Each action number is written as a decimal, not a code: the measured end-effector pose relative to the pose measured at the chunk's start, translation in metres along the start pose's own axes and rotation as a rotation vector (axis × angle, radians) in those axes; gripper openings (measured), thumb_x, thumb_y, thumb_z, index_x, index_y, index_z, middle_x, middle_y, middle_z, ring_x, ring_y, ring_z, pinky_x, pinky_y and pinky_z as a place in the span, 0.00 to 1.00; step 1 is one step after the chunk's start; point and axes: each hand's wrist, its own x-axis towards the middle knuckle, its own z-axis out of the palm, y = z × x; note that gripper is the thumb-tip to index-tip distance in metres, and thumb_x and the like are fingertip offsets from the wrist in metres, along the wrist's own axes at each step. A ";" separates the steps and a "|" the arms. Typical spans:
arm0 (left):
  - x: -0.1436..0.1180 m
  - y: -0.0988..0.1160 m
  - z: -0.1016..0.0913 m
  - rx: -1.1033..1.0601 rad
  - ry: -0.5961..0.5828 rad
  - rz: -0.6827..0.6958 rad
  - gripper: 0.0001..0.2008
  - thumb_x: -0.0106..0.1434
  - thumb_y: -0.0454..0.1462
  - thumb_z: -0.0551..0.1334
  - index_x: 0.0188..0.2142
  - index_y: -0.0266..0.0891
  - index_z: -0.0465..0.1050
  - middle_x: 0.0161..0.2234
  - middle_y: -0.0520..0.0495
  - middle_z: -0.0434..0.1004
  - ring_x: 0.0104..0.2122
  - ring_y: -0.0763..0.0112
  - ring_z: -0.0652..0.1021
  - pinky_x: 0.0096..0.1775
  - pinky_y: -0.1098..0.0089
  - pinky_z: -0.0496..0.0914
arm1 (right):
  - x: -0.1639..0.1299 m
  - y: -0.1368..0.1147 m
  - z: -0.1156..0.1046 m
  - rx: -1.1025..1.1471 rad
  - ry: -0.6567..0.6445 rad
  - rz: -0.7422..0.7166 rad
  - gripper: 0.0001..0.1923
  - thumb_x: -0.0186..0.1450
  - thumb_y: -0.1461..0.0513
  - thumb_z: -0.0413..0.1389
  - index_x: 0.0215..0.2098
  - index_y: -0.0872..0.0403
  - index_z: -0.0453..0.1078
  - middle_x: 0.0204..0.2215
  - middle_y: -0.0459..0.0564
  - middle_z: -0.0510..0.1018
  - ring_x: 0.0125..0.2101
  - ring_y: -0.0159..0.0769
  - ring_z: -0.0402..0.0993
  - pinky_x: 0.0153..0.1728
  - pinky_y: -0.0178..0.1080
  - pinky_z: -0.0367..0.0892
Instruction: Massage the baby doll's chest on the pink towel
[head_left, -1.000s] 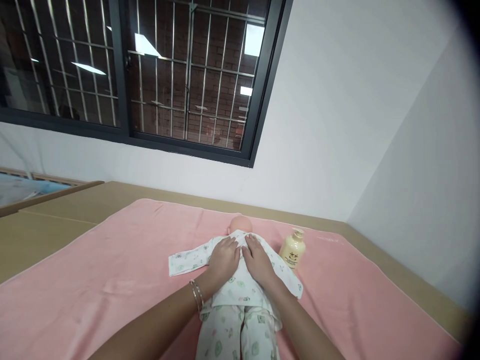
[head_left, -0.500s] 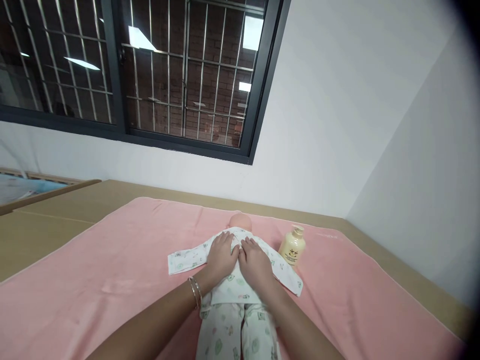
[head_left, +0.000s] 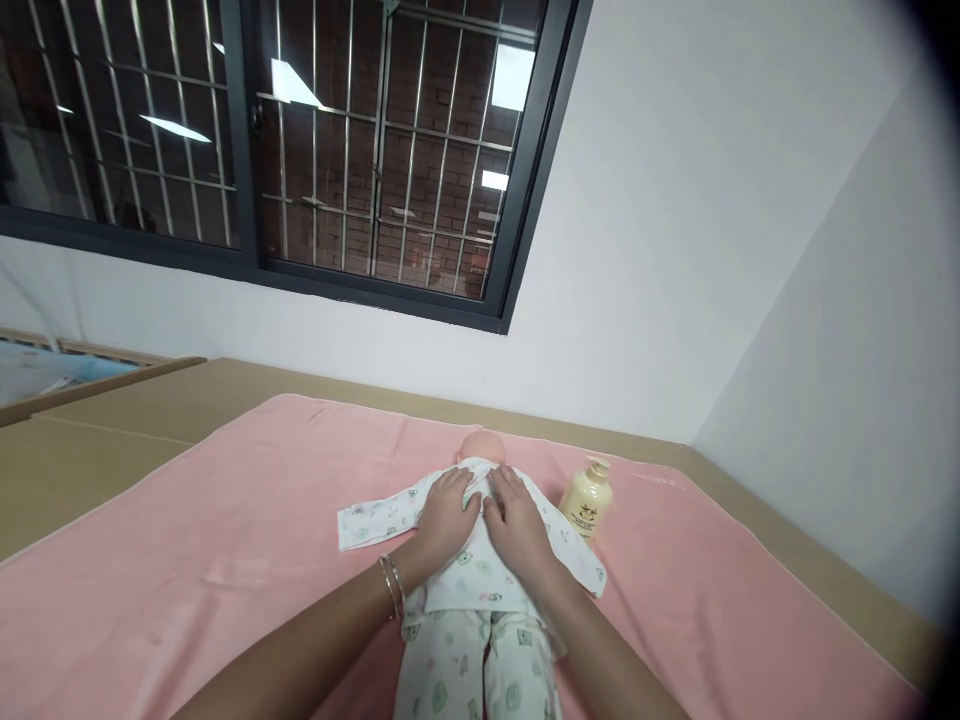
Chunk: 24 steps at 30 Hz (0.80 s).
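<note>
A baby doll lies on a pink blanket, its head toward the wall. It wears a white printed top and matching trousers, with both sleeves spread outward. My left hand rests flat on the left side of the chest, fingers stretched toward the shoulder; bracelets circle that wrist. On the other side of the chest lies my right hand, also flat with fingers extended. The thumbs point toward each other near the middle. Neither hand grasps anything. The doll's face cannot be made out.
A pale yellow pump bottle stands on the blanket beside the right sleeve. Tan padded edging surrounds the blanket. Behind are a white wall and a barred window. A wooden-edged bed with blue cloth sits at far left.
My right hand has shifted slightly to the right on the doll's chest, opening a small gap between the hands. My left hand stays nearly in place. The view has tilted slightly.
</note>
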 end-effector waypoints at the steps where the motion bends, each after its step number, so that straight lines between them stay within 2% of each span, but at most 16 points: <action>1: 0.000 0.000 0.000 -0.035 0.007 -0.011 0.19 0.63 0.36 0.56 0.53 0.35 0.70 0.55 0.40 0.71 0.57 0.57 0.69 0.60 0.52 0.63 | -0.001 -0.002 0.000 -0.014 0.024 -0.015 0.27 0.67 0.62 0.45 0.63 0.60 0.60 0.64 0.57 0.56 0.65 0.43 0.48 0.65 0.49 0.45; 4: -0.001 0.001 0.000 -0.162 0.034 0.008 0.18 0.66 0.37 0.52 0.53 0.37 0.69 0.55 0.42 0.71 0.57 0.61 0.69 0.61 0.53 0.62 | -0.003 -0.003 0.002 -0.043 0.061 -0.045 0.27 0.66 0.62 0.45 0.62 0.61 0.60 0.65 0.56 0.55 0.66 0.42 0.46 0.65 0.50 0.41; 7: -0.004 0.000 0.001 -0.280 0.052 0.042 0.20 0.70 0.40 0.46 0.53 0.38 0.69 0.55 0.42 0.72 0.56 0.64 0.70 0.61 0.54 0.63 | -0.004 -0.003 0.008 -0.016 0.000 -0.012 0.26 0.66 0.62 0.45 0.62 0.60 0.61 0.64 0.55 0.56 0.65 0.43 0.48 0.65 0.50 0.43; 10: -0.006 -0.002 0.002 -0.305 0.055 0.055 0.21 0.71 0.42 0.45 0.53 0.37 0.69 0.55 0.42 0.72 0.56 0.64 0.70 0.61 0.53 0.62 | -0.006 -0.004 0.010 0.012 -0.040 0.017 0.25 0.66 0.62 0.45 0.60 0.59 0.64 0.63 0.55 0.59 0.64 0.44 0.51 0.64 0.50 0.46; 15: -0.008 -0.001 0.002 -0.302 0.060 0.066 0.21 0.71 0.43 0.45 0.52 0.38 0.70 0.54 0.42 0.72 0.56 0.63 0.70 0.61 0.54 0.63 | -0.007 -0.011 0.001 0.010 0.052 -0.030 0.26 0.65 0.63 0.45 0.61 0.58 0.62 0.65 0.54 0.55 0.65 0.42 0.48 0.64 0.50 0.47; 18: -0.011 0.000 0.002 -0.323 0.098 0.027 0.21 0.71 0.43 0.45 0.55 0.38 0.67 0.55 0.42 0.71 0.56 0.63 0.70 0.60 0.55 0.63 | -0.007 -0.012 -0.001 -0.009 0.124 -0.043 0.26 0.67 0.63 0.43 0.62 0.59 0.60 0.66 0.55 0.51 0.66 0.41 0.45 0.65 0.50 0.44; 20: -0.012 0.000 0.003 -0.332 0.126 0.000 0.22 0.71 0.43 0.45 0.58 0.38 0.63 0.57 0.41 0.68 0.57 0.63 0.68 0.60 0.56 0.63 | -0.007 -0.010 0.001 -0.020 0.081 -0.031 0.26 0.67 0.62 0.44 0.63 0.58 0.60 0.66 0.54 0.50 0.66 0.42 0.42 0.65 0.52 0.42; 24: -0.014 -0.001 0.004 -0.309 0.138 -0.006 0.22 0.71 0.44 0.44 0.60 0.39 0.60 0.58 0.41 0.66 0.59 0.63 0.67 0.60 0.55 0.62 | -0.005 -0.007 0.002 -0.015 -0.118 0.021 0.26 0.68 0.59 0.45 0.63 0.54 0.60 0.66 0.54 0.52 0.66 0.49 0.41 0.63 0.58 0.41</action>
